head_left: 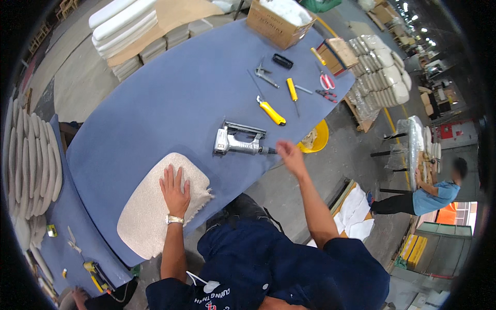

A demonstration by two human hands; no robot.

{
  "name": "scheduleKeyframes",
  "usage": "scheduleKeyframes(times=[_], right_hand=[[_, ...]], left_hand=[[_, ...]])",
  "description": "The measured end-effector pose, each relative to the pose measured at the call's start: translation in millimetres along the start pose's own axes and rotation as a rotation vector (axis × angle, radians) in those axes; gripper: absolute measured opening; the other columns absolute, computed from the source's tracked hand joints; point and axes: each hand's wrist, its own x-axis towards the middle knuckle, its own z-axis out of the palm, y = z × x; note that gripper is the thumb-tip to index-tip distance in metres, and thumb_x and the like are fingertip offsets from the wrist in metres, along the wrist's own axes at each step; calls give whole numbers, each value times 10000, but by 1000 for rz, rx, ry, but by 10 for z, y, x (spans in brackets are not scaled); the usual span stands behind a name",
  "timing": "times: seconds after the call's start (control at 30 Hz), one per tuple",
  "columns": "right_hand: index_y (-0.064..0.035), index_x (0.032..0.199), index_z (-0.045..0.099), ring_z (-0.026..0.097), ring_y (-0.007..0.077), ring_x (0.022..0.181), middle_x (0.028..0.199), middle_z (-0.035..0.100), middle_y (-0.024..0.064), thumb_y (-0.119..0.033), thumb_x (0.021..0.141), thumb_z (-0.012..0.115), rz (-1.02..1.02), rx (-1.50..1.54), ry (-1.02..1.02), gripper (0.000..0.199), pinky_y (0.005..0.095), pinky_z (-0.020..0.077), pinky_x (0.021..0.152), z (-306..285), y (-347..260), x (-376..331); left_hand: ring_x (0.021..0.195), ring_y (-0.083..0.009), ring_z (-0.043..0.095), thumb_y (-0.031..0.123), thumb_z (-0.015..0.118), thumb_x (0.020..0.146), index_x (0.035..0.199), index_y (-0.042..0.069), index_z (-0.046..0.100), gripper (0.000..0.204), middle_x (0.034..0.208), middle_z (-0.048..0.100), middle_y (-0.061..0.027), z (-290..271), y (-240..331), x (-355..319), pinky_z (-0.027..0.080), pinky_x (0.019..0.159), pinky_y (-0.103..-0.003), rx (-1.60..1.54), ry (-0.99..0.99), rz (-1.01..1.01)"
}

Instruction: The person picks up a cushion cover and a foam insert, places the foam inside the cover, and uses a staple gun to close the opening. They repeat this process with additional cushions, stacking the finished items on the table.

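My left hand (175,190) lies flat, fingers spread, on a beige fabric-covered pad (147,206) with rounded corners. Frayed fabric shows along the pad's right edge, by the table's near edge. A silver staple gun (238,140) rests on its side on the blue-covered table (155,113), to the right of the pad. Beside the staple gun's tail end is my right hand (291,157), fingers curled and slightly blurred. Whether it touches the gun or holds anything cannot be made out.
Farther right on the table lie a yellow utility knife (271,112), a yellow screwdriver (293,90), red-handled scissors (326,81), pliers (326,95) and a cardboard box (276,26). A yellow bucket (321,137) stands beyond the near edge. Another person (434,196) stands far right.
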Motion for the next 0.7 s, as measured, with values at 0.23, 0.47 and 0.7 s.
scheduleKeyframes(times=[0.23, 0.47, 0.7], right_hand=[[-14, 1241, 656, 662, 330, 1034, 1119, 709, 198, -300, 890, 715, -258, -440, 459, 456, 453, 512, 913, -420, 467, 1769], [-26, 1218, 694, 663, 427, 1006, 1067, 700, 241, -503, 930, 670, -219, -1047, 758, 558, 522, 534, 841, -668, 1050, 2860], [-48, 1286, 648, 668, 359, 1116, 1189, 712, 173, -500, 987, 612, -364, -896, 700, 544, 450, 518, 896, -779, 1076, 2974]], left_hand=[[1506, -344, 356, 226, 617, 969, 1471, 178, 564, 507, 1599, 440, -136, 220, -19, -21, 193, 1228, -563, 109, 114, -24], [1481, -335, 408, 144, 637, 940, 1388, 149, 637, 449, 1567, 482, -148, 226, -29, 29, 220, 1221, -543, 71, 123, -43], [1434, -337, 487, 111, 665, 907, 1232, 47, 730, 337, 1425, 618, -191, 220, -43, -25, 245, 1223, -502, 22, 190, -48]])
